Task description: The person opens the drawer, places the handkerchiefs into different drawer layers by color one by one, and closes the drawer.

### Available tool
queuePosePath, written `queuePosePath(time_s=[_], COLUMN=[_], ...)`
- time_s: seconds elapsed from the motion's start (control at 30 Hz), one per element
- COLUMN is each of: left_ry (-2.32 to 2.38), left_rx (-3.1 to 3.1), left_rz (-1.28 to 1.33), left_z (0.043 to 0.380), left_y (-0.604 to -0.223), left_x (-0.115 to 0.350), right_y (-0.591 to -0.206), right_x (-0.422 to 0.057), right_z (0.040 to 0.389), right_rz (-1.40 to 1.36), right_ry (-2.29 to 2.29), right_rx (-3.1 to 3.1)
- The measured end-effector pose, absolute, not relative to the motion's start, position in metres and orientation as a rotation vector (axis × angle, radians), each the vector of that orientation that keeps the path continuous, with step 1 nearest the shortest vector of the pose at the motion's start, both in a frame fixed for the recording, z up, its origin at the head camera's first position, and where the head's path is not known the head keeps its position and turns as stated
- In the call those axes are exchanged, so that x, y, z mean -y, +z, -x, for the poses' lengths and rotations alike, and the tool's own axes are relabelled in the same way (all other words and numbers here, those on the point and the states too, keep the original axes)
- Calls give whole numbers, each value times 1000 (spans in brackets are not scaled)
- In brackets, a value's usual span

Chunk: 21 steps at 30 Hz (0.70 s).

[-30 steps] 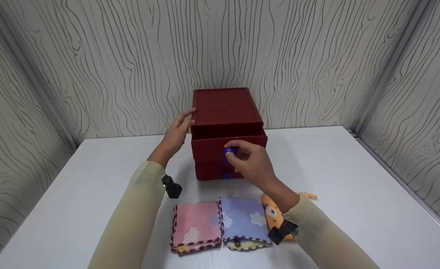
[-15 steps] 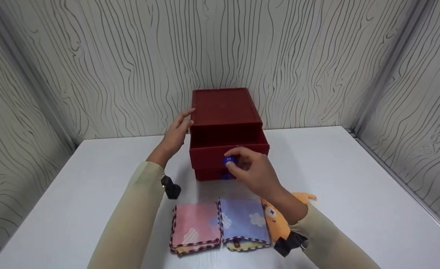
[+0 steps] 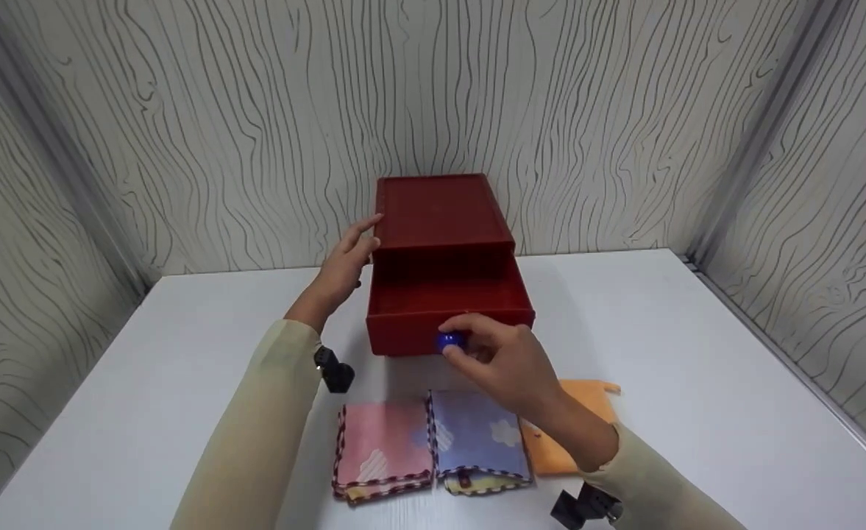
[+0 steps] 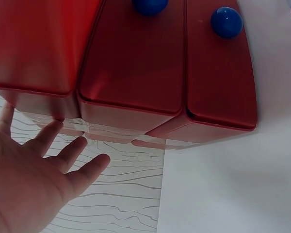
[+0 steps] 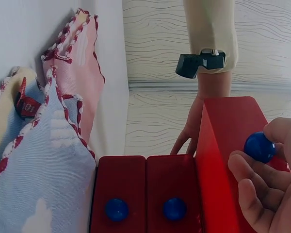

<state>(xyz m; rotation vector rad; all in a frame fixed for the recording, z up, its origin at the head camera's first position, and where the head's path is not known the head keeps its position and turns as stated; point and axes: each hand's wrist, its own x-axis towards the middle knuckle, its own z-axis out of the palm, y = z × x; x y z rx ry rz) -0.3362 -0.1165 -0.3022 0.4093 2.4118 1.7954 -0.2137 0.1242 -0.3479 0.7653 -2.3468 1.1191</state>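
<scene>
A red drawer cabinet (image 3: 440,211) stands against the back wall, its top drawer (image 3: 403,336) pulled well out, with nothing visible inside. The right hand (image 3: 510,362) pinches that drawer's round blue knob (image 5: 259,147) between thumb and fingers. Against the cabinet's left side rests the left hand (image 3: 341,269), its fingertips near the upper edge. In the left wrist view, its fingers (image 4: 70,153) are spread and slightly bent beside the cabinet. Two lower drawers with blue knobs are pushed in, as the right wrist view shows: a middle drawer (image 5: 172,170) and a bottom drawer (image 5: 120,170).
On the white table (image 3: 182,412) in front lie a folded pink cloth (image 3: 388,438), a folded blue cloth (image 3: 480,427) and an orange cloth (image 3: 587,397), the last partly hidden by the right forearm. Wood-grain patterned walls (image 3: 256,132) enclose the back and sides.
The right hand has drawn the top drawer toward the person, so it stands much further out and shows its inside. The left hand has stayed at the cabinet's side.
</scene>
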Motion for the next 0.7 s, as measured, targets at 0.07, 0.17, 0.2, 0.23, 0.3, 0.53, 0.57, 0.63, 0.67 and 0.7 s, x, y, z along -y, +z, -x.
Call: queuePosePath(time_s=[0.07,0.17,0.2,0.23,0.3,0.53,0.57,0.63,0.67,0.7], left_ry=[1791,1788,1788,1788,1789,1798,1798,1798,1797,1797], left_rx=[-2414,-2417,-2417,-2418,-2417,-2422,-2425,-2428,-2428,-2428], left_rz=[-405,-401,-402,-403,-403,-389,-384,-377,-375,-372], left_z=[331,328,327,327,327,326,325,325,324,324], left_y=[-298,-297,-296,-296,-297,-296,-296,-296,-296,-296], left_x=[115,115,115,115,115,113,113,112,112,112], right_y=[-349,-350,-351,-351,-353,-357,-357,-358,-359,-359], right_x=[-125,-128,-128,-129,-129,-133,-133,-135,-136,-136], right_z=[212,211,211,210,209,203,203,203,203,202], right_rz=[-788,-810,-811,-813,-811,-846,-858,-887,-904,-923], right_ry=[1071,1001,988,979,978,962,952,944,943,949], right_rx=[2340,2330,2329,2327,2331,2305,2290,2248,2222,2192])
